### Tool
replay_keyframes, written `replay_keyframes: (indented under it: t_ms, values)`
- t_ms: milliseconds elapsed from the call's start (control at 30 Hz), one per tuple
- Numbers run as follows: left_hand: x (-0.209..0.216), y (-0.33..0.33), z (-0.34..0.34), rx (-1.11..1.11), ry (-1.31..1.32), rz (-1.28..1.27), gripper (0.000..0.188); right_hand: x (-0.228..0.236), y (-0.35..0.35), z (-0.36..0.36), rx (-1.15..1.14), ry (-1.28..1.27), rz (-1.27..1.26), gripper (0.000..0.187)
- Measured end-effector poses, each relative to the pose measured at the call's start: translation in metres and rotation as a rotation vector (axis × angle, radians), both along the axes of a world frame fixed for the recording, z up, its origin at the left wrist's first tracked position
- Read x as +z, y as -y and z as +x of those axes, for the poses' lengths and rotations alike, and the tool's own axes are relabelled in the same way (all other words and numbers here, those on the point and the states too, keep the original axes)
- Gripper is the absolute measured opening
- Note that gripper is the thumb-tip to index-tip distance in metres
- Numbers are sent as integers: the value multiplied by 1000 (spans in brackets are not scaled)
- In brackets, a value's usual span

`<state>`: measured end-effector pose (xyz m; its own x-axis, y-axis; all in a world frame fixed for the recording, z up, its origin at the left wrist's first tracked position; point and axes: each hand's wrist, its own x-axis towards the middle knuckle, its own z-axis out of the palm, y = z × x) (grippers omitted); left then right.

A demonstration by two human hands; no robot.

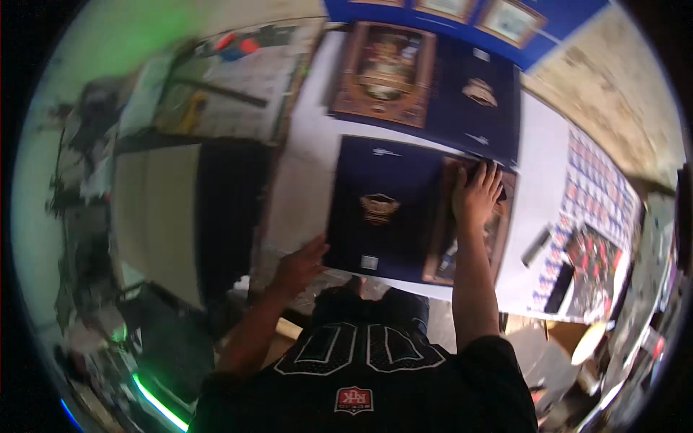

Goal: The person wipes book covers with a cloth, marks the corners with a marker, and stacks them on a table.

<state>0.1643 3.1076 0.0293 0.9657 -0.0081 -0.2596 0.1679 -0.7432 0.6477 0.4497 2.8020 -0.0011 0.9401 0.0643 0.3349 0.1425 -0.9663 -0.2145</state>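
Note:
A printed sheet [390,173] lies in front of me, dark blue on its left with a gold emblem, and a brown-framed picture on its right part. My right hand [476,195] rests flat over the upper part of that picture, fingers stretched out. Some dark material shows beside and under it; whether this is a cloth or part of the print, I cannot tell. At the sheet's lower left edge is my left hand [302,267], its fingers extended toward the edge, with nothing visible in them.
Beyond it lies a similar blue sheet [473,90] with an ornate brown picture. On the table's right are a sheet of small repeated prints [595,180], a dark cylindrical object [536,246] and a colourful print [595,267]. A side table with tools [216,101] stands left.

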Motion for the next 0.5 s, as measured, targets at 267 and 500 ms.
replay_keyframes:
  t_ms: [267, 500]
  values:
    - [0, 0, -3, -20, 211, 51, 45, 3, -226, -47, 707, -96, -50, 46]
    - [-13, -17, -2, -119, 218, 72, 46, 14, -189, -57, 669, -100, -156, 45]
